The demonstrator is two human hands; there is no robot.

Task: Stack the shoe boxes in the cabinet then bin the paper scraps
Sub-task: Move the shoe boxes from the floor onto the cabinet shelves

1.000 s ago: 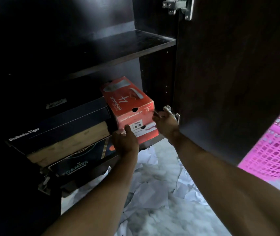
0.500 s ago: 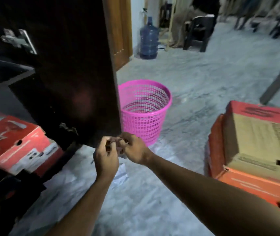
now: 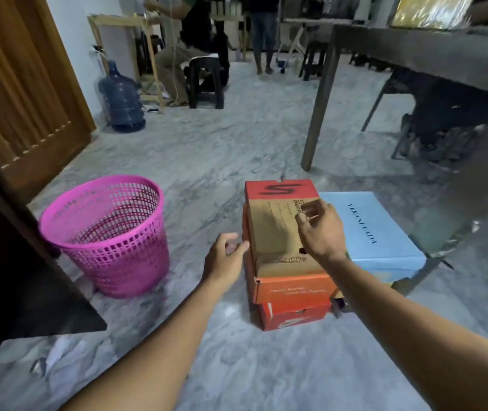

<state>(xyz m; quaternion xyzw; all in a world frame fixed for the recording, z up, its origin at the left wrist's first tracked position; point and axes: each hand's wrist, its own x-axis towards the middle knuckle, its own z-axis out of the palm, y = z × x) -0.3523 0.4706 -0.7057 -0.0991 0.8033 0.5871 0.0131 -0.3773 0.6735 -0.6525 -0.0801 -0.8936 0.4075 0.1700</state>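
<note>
A stack of shoe boxes stands on the marble floor: a brown-and-red box (image 3: 275, 223) on top, an orange box (image 3: 293, 289) under it, a red box (image 3: 293, 317) at the bottom. A light blue box (image 3: 376, 232) lies to their right. My right hand (image 3: 319, 228) hovers over the top box, fingers loosely curled, holding nothing. My left hand (image 3: 226, 258) is just left of the stack, fingers apart and empty. A pink mesh basket (image 3: 103, 232) stands to the left. White paper scraps (image 3: 59, 354) lie on the floor at lower left.
The dark cabinet door (image 3: 29, 277) juts out at left beside the basket. A dark table leg (image 3: 319, 111) stands behind the boxes. A water jug (image 3: 122, 99), a stool (image 3: 205, 81) and people are at the far end of the room.
My view has swung right from the cabinet to the floor. My hands left the red box on the cabinet shelf, came together, then spread toward the box stack.
</note>
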